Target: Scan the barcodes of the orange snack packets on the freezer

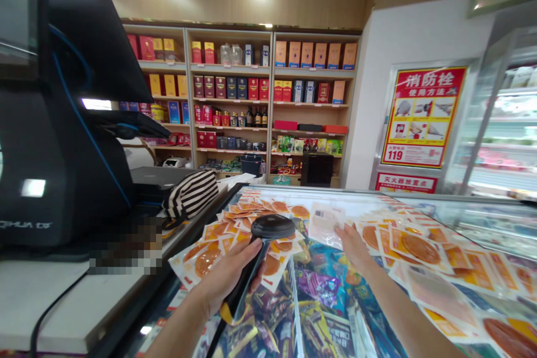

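Observation:
My left hand (pixel 229 274) is wrapped round the handle of a black barcode scanner (pixel 274 226), whose head points away from me over the glass. In my right hand (pixel 352 243) is the near right corner of a flat, clear packet with a barcode label (pixel 325 221), pinched between thumb and fingers. Under and behind the scanner spreads a pile of flat orange-and-white packets (pixel 210 257), each showing a round orange piece. A second pile of such packets (pixel 423 246) lies right of my right hand, with a few turned face down.
Both piles rest on the glass top of a chest freezer (pixel 300 307) full of colourful wrapped goods. At left stand a black checkout terminal (pixel 62 179) and a striped pouch (pixel 195 196). Shelves of boxed goods (pixel 229 88) line the back wall; a red sign (pixel 423 117) hangs at right.

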